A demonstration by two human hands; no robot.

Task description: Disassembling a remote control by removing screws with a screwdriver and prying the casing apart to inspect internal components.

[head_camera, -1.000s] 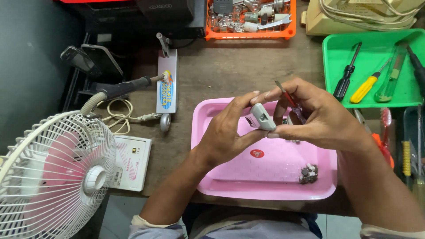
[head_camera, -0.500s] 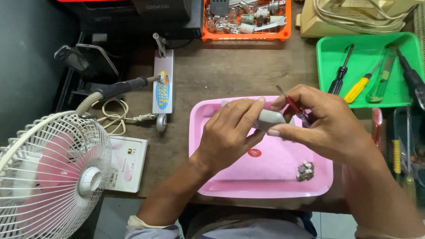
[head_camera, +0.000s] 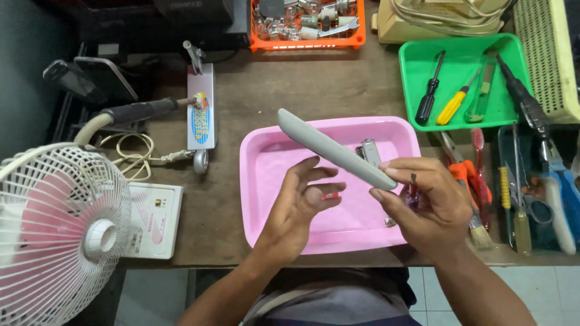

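My right hand [head_camera: 430, 202] pinches one end of a long, flat grey plastic piece [head_camera: 332, 148], which slants up to the left above the pink tray [head_camera: 266, 199]. The same hand also keeps a small screwdriver with a reddish handle [head_camera: 412, 192] tucked between its fingers. My left hand [head_camera: 299, 205] hovers just below the grey piece with fingers spread and nothing in it. A small metal part [head_camera: 369, 151] lies in the tray behind the grey piece.
A green tray [head_camera: 417, 66] with screwdrivers stands at the back right, an orange basket [head_camera: 308, 42] of small parts at the back. Pliers, a brush and other tools lie at the right. A soldering iron [head_camera: 136, 111], its stand and a white fan [head_camera: 57, 226] are at the left.
My left hand has let go and opened. My right hand now holds the grey piece out lengthwise, raised and slanted to the left. The view has shifted slightly.
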